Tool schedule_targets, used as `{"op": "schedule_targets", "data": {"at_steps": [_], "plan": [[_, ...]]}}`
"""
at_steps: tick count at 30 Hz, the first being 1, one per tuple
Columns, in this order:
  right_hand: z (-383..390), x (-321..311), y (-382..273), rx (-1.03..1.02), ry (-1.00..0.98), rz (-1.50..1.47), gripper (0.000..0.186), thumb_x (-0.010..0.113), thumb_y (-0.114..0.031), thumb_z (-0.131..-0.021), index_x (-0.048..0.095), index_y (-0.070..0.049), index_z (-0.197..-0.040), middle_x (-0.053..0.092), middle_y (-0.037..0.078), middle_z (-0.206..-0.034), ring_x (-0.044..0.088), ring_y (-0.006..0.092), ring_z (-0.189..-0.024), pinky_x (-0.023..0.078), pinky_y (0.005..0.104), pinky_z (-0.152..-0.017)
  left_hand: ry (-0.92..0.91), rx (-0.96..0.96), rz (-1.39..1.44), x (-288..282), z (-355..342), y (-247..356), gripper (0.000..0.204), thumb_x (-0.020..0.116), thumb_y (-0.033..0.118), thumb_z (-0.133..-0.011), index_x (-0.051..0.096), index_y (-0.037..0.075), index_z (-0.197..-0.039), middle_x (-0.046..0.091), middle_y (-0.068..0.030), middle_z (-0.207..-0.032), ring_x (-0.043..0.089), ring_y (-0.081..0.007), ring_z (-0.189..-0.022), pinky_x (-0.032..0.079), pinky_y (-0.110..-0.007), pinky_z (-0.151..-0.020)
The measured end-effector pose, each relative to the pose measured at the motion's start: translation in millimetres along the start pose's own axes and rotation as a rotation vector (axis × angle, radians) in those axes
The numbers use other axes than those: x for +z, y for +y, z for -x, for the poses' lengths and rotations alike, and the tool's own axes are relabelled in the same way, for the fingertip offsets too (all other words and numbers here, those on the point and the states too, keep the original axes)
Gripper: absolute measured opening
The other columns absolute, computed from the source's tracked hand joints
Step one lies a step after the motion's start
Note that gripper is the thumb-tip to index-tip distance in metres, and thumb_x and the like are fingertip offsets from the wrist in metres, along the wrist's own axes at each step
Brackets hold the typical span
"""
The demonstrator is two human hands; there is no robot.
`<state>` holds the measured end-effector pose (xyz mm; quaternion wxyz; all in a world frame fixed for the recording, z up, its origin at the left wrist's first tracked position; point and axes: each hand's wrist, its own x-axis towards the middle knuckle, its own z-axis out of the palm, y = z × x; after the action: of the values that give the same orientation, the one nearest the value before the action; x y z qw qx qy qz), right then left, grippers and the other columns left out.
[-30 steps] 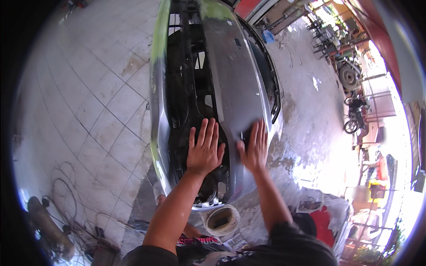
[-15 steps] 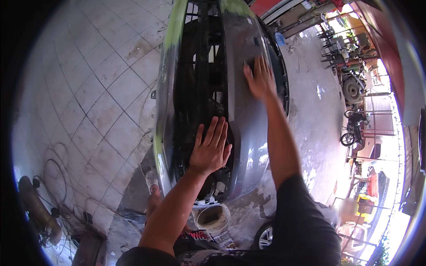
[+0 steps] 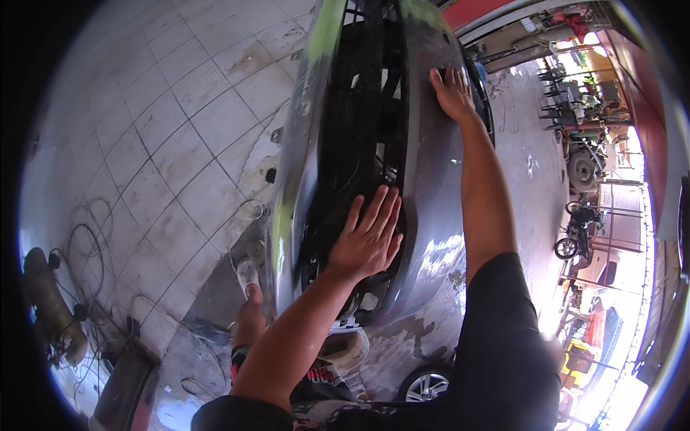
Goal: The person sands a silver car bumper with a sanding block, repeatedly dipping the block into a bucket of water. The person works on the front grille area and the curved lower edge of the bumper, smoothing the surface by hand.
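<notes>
A grey car bumper (image 3: 431, 194) with light-green patches and a dark open grille stretches lengthwise in front of me. My left hand (image 3: 370, 230) lies flat on its dark lower middle, fingers stretched out and holding nothing. Farther up, my right hand (image 3: 454, 97) rests on the grey panel, its fingers over a small dark pad (image 3: 443, 74) that is mostly hidden. A pale bucket (image 3: 345, 348) sits below the bumper's near end, partly hidden.
White floor tiles (image 3: 165, 179) are on the left, with hoses and a cylindrical tank (image 3: 54, 309) lower down. A motorcycle (image 3: 578, 233), stacked parts and a tyre (image 3: 581, 171) line the right. My foot (image 3: 248, 280) and a wheel (image 3: 424, 388) show below.
My right hand has slid from the near part of the grey panel far up along it with the dark pad. My left hand stays on the bumper. The view has shifted.
</notes>
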<state>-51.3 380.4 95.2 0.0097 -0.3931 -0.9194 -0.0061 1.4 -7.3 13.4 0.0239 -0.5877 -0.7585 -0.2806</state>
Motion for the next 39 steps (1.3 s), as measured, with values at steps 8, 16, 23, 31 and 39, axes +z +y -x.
{"op": "schedule_targets", "data": {"at_steps": [8, 16, 23, 31, 39], "plan": [[315, 32, -27, -0.488, -0.064, -0.002, 0.1, 0.064, -0.047, -0.097, 0.019, 0.008, -0.166, 0.016, 0.032, -0.174, 0.013, 0.0462, -0.164, 0.011, 0.0591, -0.132, -0.042, -0.059, 0.009, -1, 18, -12, 0.066, 0.046, 0.043, -0.106, 0.048, 0.002, -0.158, 0.035, -0.0118, -0.173, 0.024, -0.0276, -0.163, 0.014, -0.056, -0.131], [55, 18, -13, -0.389, 0.023, -0.107, 0.077, 0.038, -0.058, -0.111, 0.034, -0.004, -0.165, 0.033, 0.019, -0.172, 0.027, 0.0337, -0.162, 0.019, 0.049, -0.132, -0.028, 0.0, 0.017, 0, 8, -5, 0.068, 0.043, 0.045, -0.108, 0.046, 0.002, -0.16, 0.034, -0.0124, -0.173, 0.023, -0.0282, -0.164, 0.016, -0.057, -0.13], [149, 34, -59, -0.45, 0.095, 0.001, 0.088, 0.057, -0.051, -0.103, 0.024, -0.002, -0.168, 0.023, 0.019, -0.176, 0.02, 0.0361, -0.164, 0.016, 0.0514, -0.133, -0.038, -0.022, 0.016, -2, 12, -18, 0.067, 0.044, 0.044, -0.107, 0.047, 0.001, -0.159, 0.035, -0.0142, -0.172, 0.023, -0.0292, -0.164, 0.015, -0.056, -0.131], [163, 38, -18, -0.519, 0.063, -0.051, 0.076, 0.06, -0.038, -0.105, 0.033, -0.004, -0.166, 0.03, 0.019, -0.174, 0.026, 0.039, -0.162, 0.019, 0.0559, -0.131, -0.015, -0.019, 0.03, 1, 15, -12, 0.066, 0.045, 0.042, -0.107, 0.047, 0.001, -0.159, 0.035, -0.0138, -0.172, 0.024, -0.0281, -0.164, 0.014, -0.056, -0.131], [46, 32, -43, -0.345, 0.054, -0.09, 0.077, 0.035, -0.058, -0.111, 0.031, -0.006, -0.168, 0.028, 0.016, -0.175, 0.023, 0.0326, -0.163, 0.017, 0.0486, -0.133, -0.005, -0.003, 0.042, 0, 9, -10, 0.066, 0.043, 0.042, -0.108, 0.045, 0.001, -0.16, 0.035, -0.0136, -0.173, 0.024, -0.0274, -0.164, 0.014, -0.055, -0.131]]}}
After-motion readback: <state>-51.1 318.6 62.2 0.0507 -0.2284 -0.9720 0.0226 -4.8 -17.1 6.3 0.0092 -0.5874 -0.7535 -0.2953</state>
